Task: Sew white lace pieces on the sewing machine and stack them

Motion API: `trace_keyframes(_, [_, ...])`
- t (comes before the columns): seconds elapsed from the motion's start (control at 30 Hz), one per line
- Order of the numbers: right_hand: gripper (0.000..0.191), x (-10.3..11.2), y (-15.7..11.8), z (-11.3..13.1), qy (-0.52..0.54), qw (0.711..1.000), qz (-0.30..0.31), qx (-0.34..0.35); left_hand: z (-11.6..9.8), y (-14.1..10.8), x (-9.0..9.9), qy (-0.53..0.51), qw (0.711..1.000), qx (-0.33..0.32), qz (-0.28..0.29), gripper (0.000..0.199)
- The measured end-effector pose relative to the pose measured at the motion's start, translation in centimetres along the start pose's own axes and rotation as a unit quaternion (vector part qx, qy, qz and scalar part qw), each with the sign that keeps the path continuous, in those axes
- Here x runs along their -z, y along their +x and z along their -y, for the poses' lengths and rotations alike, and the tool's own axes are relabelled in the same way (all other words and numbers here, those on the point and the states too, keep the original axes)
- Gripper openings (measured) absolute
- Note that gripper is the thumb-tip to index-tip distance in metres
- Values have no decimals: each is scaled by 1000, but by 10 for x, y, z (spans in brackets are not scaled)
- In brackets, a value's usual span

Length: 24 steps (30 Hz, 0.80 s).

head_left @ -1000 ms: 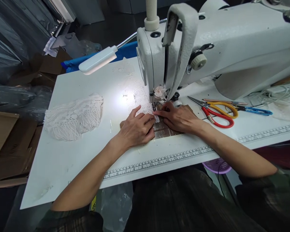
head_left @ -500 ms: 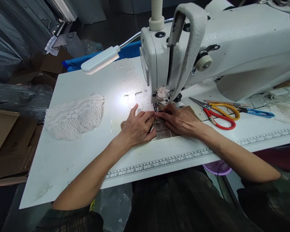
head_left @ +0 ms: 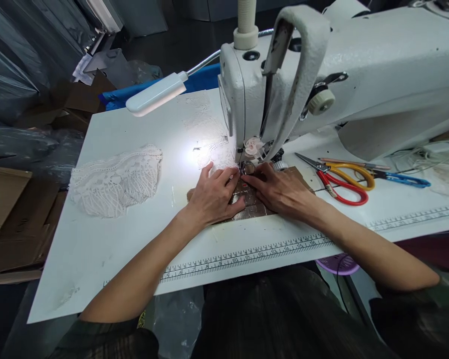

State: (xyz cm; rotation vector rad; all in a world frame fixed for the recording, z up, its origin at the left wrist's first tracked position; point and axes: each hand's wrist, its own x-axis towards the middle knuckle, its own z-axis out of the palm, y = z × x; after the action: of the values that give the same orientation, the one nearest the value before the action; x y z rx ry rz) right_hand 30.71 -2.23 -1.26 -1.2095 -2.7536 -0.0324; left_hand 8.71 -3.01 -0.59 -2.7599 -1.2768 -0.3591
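Note:
White lace (head_left: 213, 149) lies under and behind the needle area of a white sewing machine (head_left: 234, 94). My left hand (head_left: 214, 194) rests just left of the presser foot (head_left: 246, 168), its fingers spread over the lace edge and a brown taped plate (head_left: 252, 207). Close to the foot on the right, my right hand (head_left: 279, 188) has its fingers bent together, the index pointing at the foot. Whatever those fingers pinch is too small to make out. A second lace piece (head_left: 115, 182) lies bunched on the left of the table.
Scissors with red and yellow handles (head_left: 346, 187) and a blue-handled tool (head_left: 407, 179) lie at the right. A lamp (head_left: 157, 93) hangs over the table's back. A printed ruler (head_left: 247, 257) runs along the front edge. Cardboard boxes (head_left: 7, 204) stand left.
The view has shifted slightly. Both hands stay beside the presser foot with small finger movements, and a little less of the dark marks on the lace behind shows.

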Motion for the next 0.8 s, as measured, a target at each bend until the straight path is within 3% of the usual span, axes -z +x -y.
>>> trace_keyframes(0.17, [41,5,2,-11,98,995,1,-33,2,1,-5,-9,1000,22,-15,51])
trace_keyframes(0.33, [53,2,16,-30,280,951,-37,-129,3,0,-7,-26,999,27,-22,52])
trace_keyframes(0.6, [58,1,1,-14,190,978,-42,-74,1,0,-7,-28,998,47,-4,58])
trace_keyframes(0.8, [46,-7,0,-9,176,976,-60,-113,0,-1,-8,-57,996,67,1,66])
